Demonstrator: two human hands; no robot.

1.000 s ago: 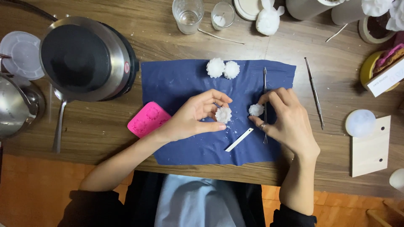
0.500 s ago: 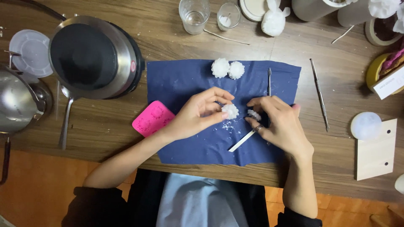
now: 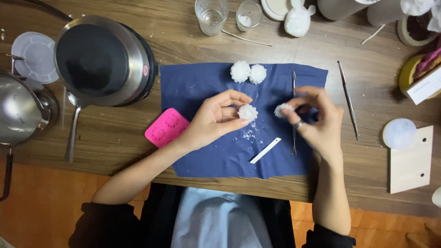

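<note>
My right hand (image 3: 317, 121) covers part of the metal sculpting tool (image 3: 293, 112), whose long axis runs away from me across the blue cloth (image 3: 206, 151). Its fingertips pinch a small white wax flower (image 3: 281, 109), half hidden. My left hand (image 3: 213, 119), curled palm-inward, grips another white wax flower (image 3: 247, 112) between thumb and fingers, above the cloth's centre.

White label card (image 3: 425, 89), right edge.
</note>
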